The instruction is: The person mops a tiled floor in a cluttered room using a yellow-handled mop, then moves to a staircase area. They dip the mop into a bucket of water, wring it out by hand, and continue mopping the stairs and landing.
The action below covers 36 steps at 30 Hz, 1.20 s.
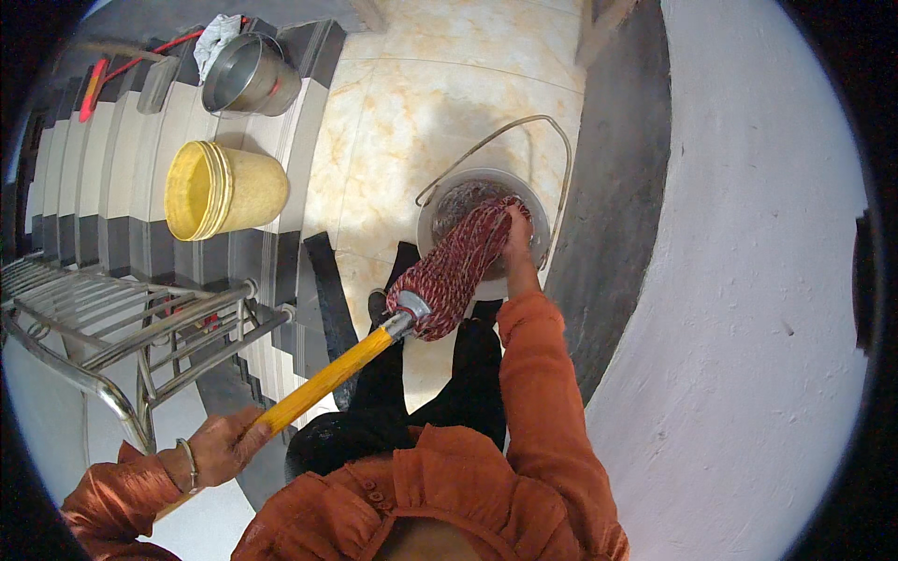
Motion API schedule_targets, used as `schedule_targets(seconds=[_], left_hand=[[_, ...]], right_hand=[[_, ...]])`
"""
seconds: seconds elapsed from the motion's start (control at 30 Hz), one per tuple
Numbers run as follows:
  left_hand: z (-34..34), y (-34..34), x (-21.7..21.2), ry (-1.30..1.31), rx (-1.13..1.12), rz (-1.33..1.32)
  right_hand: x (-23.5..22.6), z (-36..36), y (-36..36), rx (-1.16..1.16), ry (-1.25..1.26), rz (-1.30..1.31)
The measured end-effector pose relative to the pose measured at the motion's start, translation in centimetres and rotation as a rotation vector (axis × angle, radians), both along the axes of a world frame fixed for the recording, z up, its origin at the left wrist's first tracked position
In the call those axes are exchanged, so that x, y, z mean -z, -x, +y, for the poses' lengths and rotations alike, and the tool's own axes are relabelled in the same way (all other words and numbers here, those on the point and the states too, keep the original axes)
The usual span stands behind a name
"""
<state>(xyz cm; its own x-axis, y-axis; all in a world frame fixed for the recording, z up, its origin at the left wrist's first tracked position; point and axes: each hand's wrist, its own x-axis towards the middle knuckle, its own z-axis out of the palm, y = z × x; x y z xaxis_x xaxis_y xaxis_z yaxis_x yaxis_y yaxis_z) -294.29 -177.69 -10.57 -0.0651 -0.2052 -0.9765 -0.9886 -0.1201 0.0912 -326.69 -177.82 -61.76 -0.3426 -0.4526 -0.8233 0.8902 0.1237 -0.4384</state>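
My left hand [220,449] is closed around the yellow mop handle [323,381], low at my left side, with a bangle on that wrist. The handle slants up and to the right to a metal collar, where the red-and-white mop head [458,266] begins. My right arm, in an orange sleeve, reaches straight out ahead, and my right hand [517,229] grips the far end of the mop strands, squeezing them over the steel bucket [432,210]. The bucket stands on the cream tiled floor [402,122] just beside a grey wall [608,187], its wire bail raised behind it. My hands are well apart, one at each end of the mop. To my left a steel railing [140,337] borders the stairs [122,159]. Farther up those steps a yellow bucket [224,192] lies on its side, and beyond it a second steel bucket [251,79] with a white rag at its rim.
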Motion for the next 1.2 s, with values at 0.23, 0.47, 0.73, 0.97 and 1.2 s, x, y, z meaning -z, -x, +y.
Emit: schedule_targets(seconds=[0.23,0.47,0.73,0.97,1.2], left_hand=[[-0.3,-0.3,2.1,-0.722,-0.995,0.103],[-2.6,0.9,3.1,-0.615,-0.771,-0.117],[-3.2,2.2,2.0,0.288,0.630,0.034],[-4.4,3.5,3.7,0.332,0.780,-0.073],[-5.4,3.3,3.6,0.240,0.615,0.050]], right_hand=[[2.7,2.3,-0.5,0.220,0.207,-0.083],[-0.2,2.4,0.2,0.249,0.168,-0.135],[-0.8,0.3,2.2,-0.231,0.021,0.067],[-3.2,-3.8,2.4,-1.079,-0.398,0.959],[-0.3,-1.7,0.0,-0.333,-0.187,0.664]])
